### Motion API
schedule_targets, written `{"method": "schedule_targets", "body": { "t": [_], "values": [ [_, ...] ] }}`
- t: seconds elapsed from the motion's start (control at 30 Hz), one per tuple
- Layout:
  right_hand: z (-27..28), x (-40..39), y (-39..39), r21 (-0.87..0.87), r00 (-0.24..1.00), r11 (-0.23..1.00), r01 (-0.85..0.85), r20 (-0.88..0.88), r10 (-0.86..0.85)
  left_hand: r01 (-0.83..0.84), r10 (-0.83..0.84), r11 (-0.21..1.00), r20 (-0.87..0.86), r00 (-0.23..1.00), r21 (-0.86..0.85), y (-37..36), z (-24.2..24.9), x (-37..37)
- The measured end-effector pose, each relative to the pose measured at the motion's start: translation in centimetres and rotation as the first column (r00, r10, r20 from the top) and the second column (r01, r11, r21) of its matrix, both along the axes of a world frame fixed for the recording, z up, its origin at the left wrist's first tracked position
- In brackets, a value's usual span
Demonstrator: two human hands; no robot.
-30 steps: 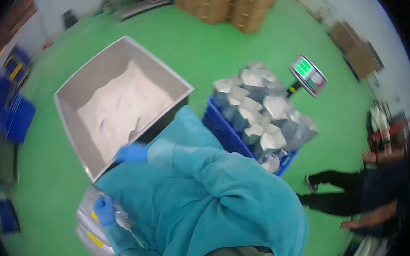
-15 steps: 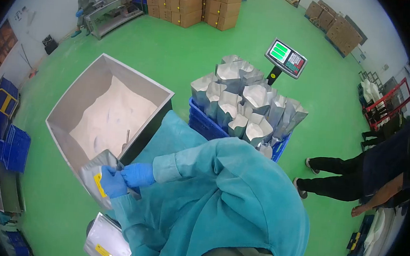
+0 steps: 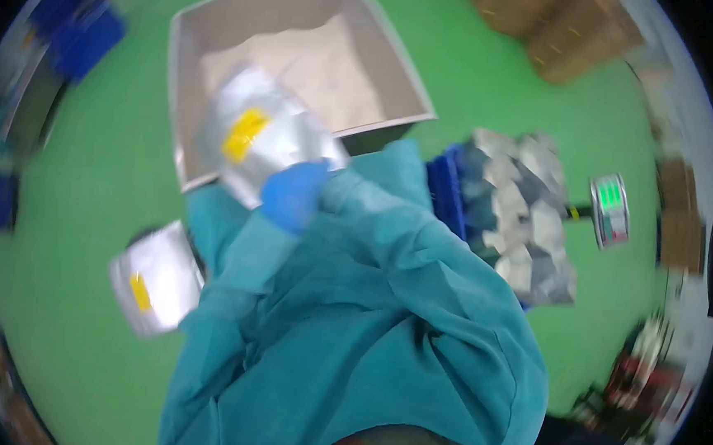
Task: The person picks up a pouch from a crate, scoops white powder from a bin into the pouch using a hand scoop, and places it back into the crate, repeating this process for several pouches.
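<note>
My left hand (image 3: 289,199), in a blue glove, grips the near edge of a silver foil bag (image 3: 284,139) with a yellow label. The bag lies tilted across the near side of a grey bin (image 3: 394,39) holding pale powder (image 3: 334,68). My right sleeve (image 3: 354,193) reaches the bag's right corner; the right hand's fingers are hidden or blurred there. Another silver foil bag (image 3: 175,272) with a yellow label lies flat at my left, on a support that is mostly hidden.
At my right stands a blue crate (image 3: 446,187) packed with several open foil bags (image 3: 519,209) of powder. Beyond it is a scale display (image 3: 610,209) with green digits. Cardboard boxes (image 3: 556,26) are stacked at the back, and blue crates (image 3: 88,38) stand far left.
My view has swung, putting the bin straight ahead and the crate to the right. The foil bag now shows its labelled face across the bin's near side. My left hand still holds it.
</note>
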State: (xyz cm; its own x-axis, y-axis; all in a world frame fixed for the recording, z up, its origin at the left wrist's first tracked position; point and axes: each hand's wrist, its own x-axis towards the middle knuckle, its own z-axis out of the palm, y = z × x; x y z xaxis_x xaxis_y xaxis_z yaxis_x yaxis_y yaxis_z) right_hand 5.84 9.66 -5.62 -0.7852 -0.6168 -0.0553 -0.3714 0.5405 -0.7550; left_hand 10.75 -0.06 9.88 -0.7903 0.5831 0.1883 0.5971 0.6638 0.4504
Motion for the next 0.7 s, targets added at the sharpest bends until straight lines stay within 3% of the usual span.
{"method": "schedule_targets", "body": {
  "t": [0.07, 0.17, 0.27, 0.3, 0.4, 0.47, 0.53, 0.57, 0.63, 0.67, 0.7],
  "values": [
    [0.2, -3.3, 1.6, -0.002, 0.995, 1.0, 0.007, 0.096, -0.006, -0.108, 0.088, 0.985, -0.149, 0.985, -0.134, -0.1, 0.0, 0.1],
    [0.5, -8.5, 1.8, -0.062, 0.942, 0.998, 0.028, 0.335, -0.005, -0.522, 0.448, 0.793, -0.281, 0.849, -0.314, -2.3, -0.6, -2.9],
    [0.5, -11.6, -0.6, -0.165, 0.876, 0.985, 0.054, 0.482, 0.033, -0.563, 0.547, 0.734, -0.162, 0.821, -0.379, -4.3, -5.2, -7.7],
    [1.7, -11.3, -1.9, -0.199, 0.905, 0.979, 0.046, 0.423, 0.043, -0.547, 0.57, 0.733, -0.072, 0.818, -0.404, -5.9, -6.4, -10.7],
    [10.2, -9.5, -3.8, -0.234, 0.991, 0.972, 0.032, -0.12, -0.062, -0.588, 0.667, 0.731, 0.179, 0.724, -0.346, -12.7, -9.1, -19.7],
    [10.9, -13.9, -1.5, -0.286, 0.969, 0.926, 0.247, 0.053, -0.242, -0.641, 0.734, 0.661, 0.161, 0.66, -0.389, -16.5, -9.9, -23.7],
    [2.9, -21.3, 1.8, -0.017, 0.849, 0.892, 0.452, -0.301, -0.435, -0.706, 0.768, 0.632, 0.141, 0.624, -0.318, -18.7, -10.1, -25.8],
    [-1.5, -24.1, 3.3, 0.271, 0.851, 0.843, 0.465, -0.4, -0.341, -0.738, 0.785, 0.614, 0.124, 0.606, -0.281, -19.4, -10.5, -26.9],
    [-12.2, -27.5, 5.1, 0.649, 0.925, 0.687, 0.328, -0.369, -0.094, -0.748, 0.804, 0.583, 0.096, 0.586, -0.316, -20.3, -12.3, -29.2],
    [-15.5, -28.5, 4.5, 0.754, 0.971, 0.629, 0.189, -0.241, -0.003, -0.757, 0.815, 0.564, 0.078, 0.574, -0.33, -20.9, -13.3, -30.2],
    [-19.9, -29.1, 4.4, 0.743, 0.95, 0.657, 0.125, -0.282, 0.138, -0.777, 0.823, 0.556, 0.066, 0.564, -0.294, -21.1, -14.5, -31.0]
  ]
}}
